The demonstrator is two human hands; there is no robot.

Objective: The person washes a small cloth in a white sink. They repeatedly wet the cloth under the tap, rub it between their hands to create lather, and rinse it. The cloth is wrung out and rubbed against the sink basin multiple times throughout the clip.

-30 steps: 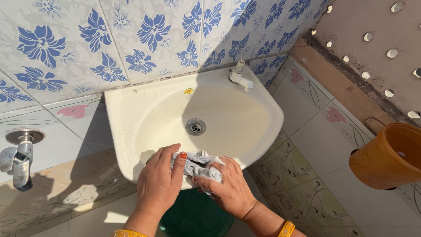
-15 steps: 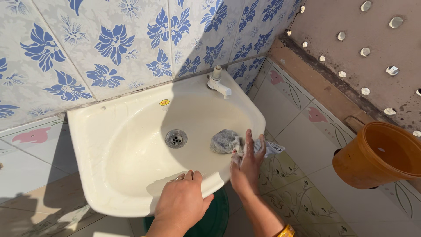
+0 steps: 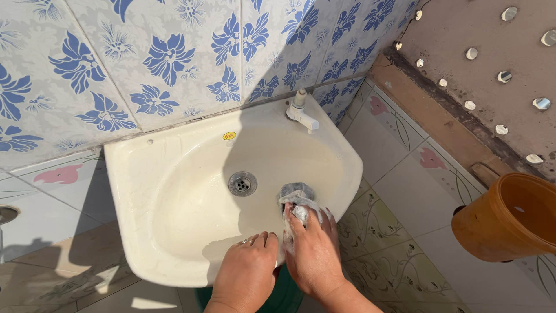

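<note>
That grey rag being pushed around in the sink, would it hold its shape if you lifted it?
Probably not. The grey cloth lies bunched and creased under the right hand, so it likely flops. It looks thin, so probably light, and should slide easily on the sink's glossy surface.

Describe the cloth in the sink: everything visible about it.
The cloth is a small grey-and-white rag, crumpled into a bunch and looking damp. It lies inside the cream sink, on the basin's inner wall to the right of the drain and below the tap. The right hand presses down on its near part, fingers spread over it, so only the far end shows. The left hand rests on the sink's front rim, not touching the cloth.
</note>
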